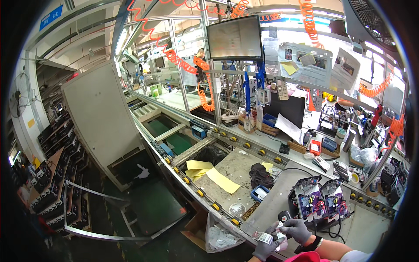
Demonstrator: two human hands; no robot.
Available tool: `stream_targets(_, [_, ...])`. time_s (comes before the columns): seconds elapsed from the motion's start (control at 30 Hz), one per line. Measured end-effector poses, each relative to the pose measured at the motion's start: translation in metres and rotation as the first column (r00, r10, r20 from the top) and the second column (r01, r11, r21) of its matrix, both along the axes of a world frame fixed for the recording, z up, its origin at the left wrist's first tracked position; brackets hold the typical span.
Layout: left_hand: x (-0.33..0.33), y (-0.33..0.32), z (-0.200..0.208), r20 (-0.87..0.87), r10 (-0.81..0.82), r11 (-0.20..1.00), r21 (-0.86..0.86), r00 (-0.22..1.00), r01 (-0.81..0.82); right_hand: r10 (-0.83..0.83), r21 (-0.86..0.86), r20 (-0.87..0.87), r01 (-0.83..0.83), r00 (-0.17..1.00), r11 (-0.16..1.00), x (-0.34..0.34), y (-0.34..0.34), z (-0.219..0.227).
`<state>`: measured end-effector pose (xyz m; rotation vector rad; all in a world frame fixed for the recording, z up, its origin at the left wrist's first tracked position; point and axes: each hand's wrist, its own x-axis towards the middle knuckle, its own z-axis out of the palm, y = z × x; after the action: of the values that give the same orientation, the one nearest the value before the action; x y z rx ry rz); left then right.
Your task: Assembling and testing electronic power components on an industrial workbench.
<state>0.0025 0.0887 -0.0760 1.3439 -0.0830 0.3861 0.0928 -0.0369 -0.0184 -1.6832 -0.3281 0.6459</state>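
We gripped white printed paper labels (263, 237) between our grey-gloved left hand (265, 250) and grey-gloved right hand (297, 230) at the frame's lower right, picked up already, we judged, but not yet placed.

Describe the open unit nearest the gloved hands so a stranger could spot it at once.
From the large monitor at top centre, drop down and right to the grey work surface. Just beyond the right hand stands an open black case with a purple circuit board inside. Its lookalike twin is beside it; yours is the left one, nearer that hand.
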Motion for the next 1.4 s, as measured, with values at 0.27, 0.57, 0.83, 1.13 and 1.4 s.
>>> stream_targets(0.27, [-0.002, 0.015, -0.015, -0.090, 0.068, 0.984, 0.171, 0.994, -0.052, 0.046, 0.005, -0.054, -0.046, 0.997, 0.999, 0.005, 0.011, -0.011])
stream_targets(0.57, [-0.002, 0.026, -0.015, -0.065, -0.005, 0.999, 0.041, 0.998, 0.007, 0.037, -0.036, -0.025, -0.038, 0.999, 0.999, 0.004, 0.023, -0.011])
stream_targets(0.83, [-0.004, 0.037, 0.002, -0.168, -0.044, 0.967, 0.242, 0.985, 0.085, -0.007, -0.010, -0.070, 0.006, 0.998, 1.000, 0.008, 0.026, -0.021])
stream_targets(1.13, [-0.006, 0.046, -0.004, -0.193, -0.078, 0.937, 0.321, 0.978, 0.138, -0.007, 0.049, -0.054, 0.010, 0.999, 0.999, 0.010, 0.032, -0.030])
stream_targets(1.4, [-0.001, 0.048, -0.010, -0.118, -0.051, 0.921, 0.379, 0.992, 0.092, 0.002, 0.041, -0.059, 0.001, 0.998, 0.999, 0.010, 0.037, -0.024])
